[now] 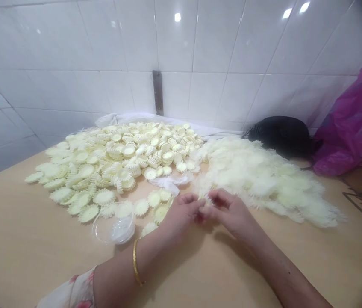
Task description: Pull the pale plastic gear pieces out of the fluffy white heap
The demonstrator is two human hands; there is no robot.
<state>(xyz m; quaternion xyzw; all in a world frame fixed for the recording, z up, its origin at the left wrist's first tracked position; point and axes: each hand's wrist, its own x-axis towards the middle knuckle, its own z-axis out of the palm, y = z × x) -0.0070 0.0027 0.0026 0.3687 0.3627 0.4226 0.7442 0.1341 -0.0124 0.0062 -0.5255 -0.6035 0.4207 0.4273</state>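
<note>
Between my two hands, over the middle of the table, is a small pale yellow scalloped disc (205, 201), partly hidden by my fingers. My left hand (182, 214) pinches it from the left, and my right hand (232, 214) pinches it from the right, fingertips close together. Left of my hands, a big heap of cream-yellow scalloped discs (113, 158) spreads over the table, with several loose ones beside my left hand. Near my left forearm stands a small clear plastic tub (123, 231) with a round transparent lid next to it.
On the right lies a pile of thin, gauzy pale yellow pieces (264, 179). A crumpled white plastic scrap (171, 183) sits between the piles. Behind are a white cloth (142, 117), a black bag (280, 134) and a magenta plastic bag (354, 119), against a tiled wall (110, 38).
</note>
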